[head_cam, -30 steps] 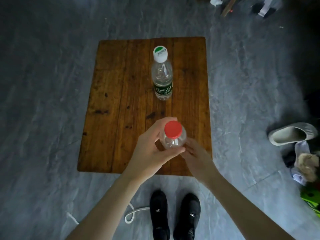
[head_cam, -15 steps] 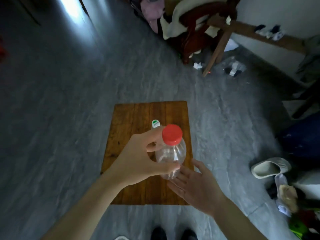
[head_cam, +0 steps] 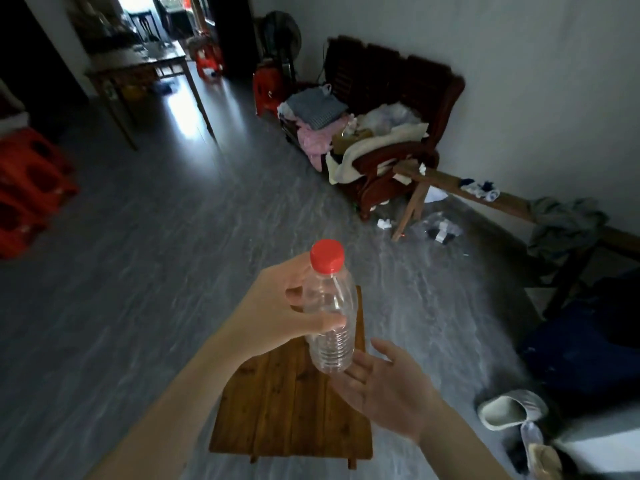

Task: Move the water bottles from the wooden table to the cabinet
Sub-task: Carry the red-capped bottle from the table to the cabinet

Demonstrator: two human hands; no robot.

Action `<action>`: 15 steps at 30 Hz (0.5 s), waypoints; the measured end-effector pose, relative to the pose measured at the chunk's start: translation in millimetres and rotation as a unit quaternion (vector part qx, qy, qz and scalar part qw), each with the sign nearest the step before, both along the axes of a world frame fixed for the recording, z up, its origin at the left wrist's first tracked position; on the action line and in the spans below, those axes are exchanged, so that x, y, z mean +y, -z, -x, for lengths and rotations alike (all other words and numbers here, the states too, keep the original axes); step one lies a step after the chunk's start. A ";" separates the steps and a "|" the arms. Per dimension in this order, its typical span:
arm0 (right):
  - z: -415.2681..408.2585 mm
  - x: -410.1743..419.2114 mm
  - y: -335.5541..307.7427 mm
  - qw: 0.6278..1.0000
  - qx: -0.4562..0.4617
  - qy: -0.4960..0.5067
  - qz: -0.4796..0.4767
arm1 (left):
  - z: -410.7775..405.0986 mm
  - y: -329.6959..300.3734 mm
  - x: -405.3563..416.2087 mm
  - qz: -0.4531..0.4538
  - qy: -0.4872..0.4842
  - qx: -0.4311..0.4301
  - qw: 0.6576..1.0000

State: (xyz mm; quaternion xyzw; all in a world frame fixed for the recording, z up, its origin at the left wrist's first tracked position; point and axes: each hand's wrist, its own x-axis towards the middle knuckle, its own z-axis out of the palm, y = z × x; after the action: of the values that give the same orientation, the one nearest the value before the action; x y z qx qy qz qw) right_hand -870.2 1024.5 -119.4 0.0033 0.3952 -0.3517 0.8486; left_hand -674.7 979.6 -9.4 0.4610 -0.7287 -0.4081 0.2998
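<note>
Bottle (head_cam: 330,306) at frame centre, lifted off wooden table (head_cam: 291,407), left hand (head_cam: 277,310) wrapped around it; right hand (head_cam: 388,386) open beneath; cabinet unseen.

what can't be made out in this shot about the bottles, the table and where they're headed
- Head view: the far part of the small wooden table is hidden behind the left hand and the clear plastic bottle with the red cap, so any bottle standing there cannot be seen.
- Whether the open right hand touches the bottle's base: unclear.
- No cabinet can be identified; the dim left edge is too dark.
</note>
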 end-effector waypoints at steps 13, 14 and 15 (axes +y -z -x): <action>-0.5 -9.5 -73.0 0.997 -0.011 -0.056 0.059 | -3.8 -77.3 13.6 0.078 -0.049 0.040 0.995; -3.4 -10.7 -76.4 0.996 -0.013 -0.062 0.061 | -5.7 -79.3 16.4 0.076 -0.062 0.044 0.994; -7.4 -11.1 -78.5 0.996 -0.009 -0.067 0.058 | -8.5 -80.2 19.9 0.078 -0.075 0.045 0.993</action>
State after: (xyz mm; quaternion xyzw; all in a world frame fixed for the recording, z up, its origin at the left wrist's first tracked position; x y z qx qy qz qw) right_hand -862.8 1013.5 -40.9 -0.0691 0.3657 -0.3162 0.8727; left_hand -666.2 999.5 70.7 0.4709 -0.7071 -0.3469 0.3975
